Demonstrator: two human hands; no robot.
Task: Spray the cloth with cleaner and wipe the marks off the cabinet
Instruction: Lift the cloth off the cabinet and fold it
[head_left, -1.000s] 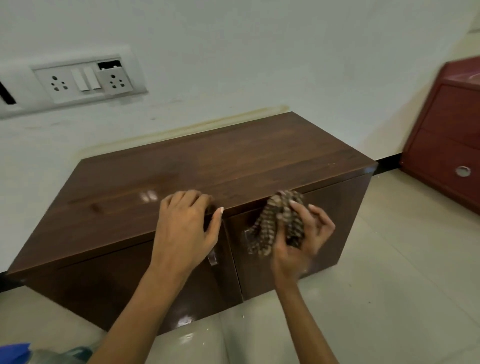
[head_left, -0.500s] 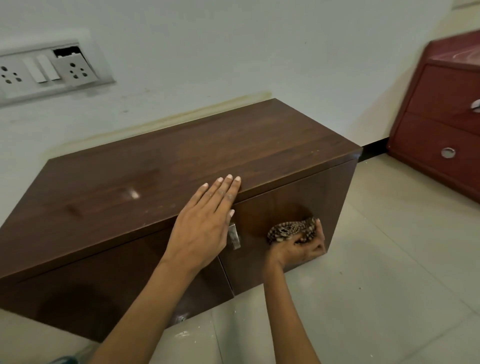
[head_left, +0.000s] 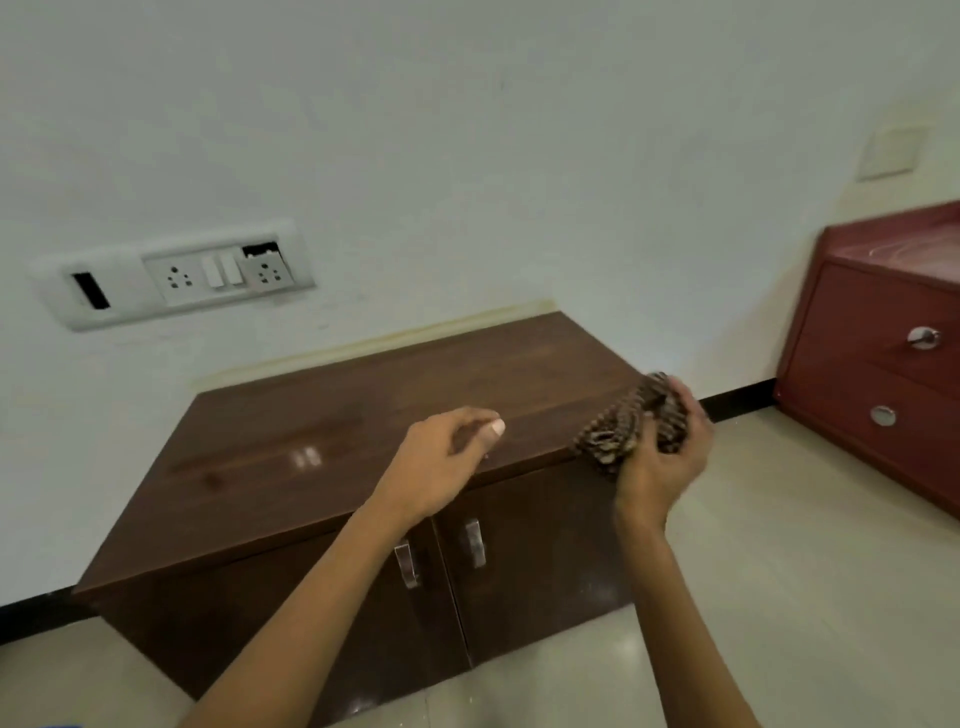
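A low dark-brown wooden cabinet (head_left: 322, 441) with two doors and metal handles stands against the white wall. My right hand (head_left: 662, 462) is shut on a bunched brown patterned cloth (head_left: 621, 423), pressed at the cabinet's front right top corner. My left hand (head_left: 441, 462) hovers over the front edge of the top near the middle, fingers loosely curled, holding nothing. No cleaner bottle shows clearly; only a sliver of blue (head_left: 57, 725) sits at the bottom left edge.
A red drawer unit (head_left: 878, 364) with round metal knobs stands on the right. A white switch and socket panel (head_left: 176, 275) is set in the wall above the cabinet. Pale floor tiles (head_left: 810, 597) spread in front and to the right.
My right hand has lifted the cloth from the right door face up to the top right corner. My left hand has come off the top and curled. The view has tilted upward.
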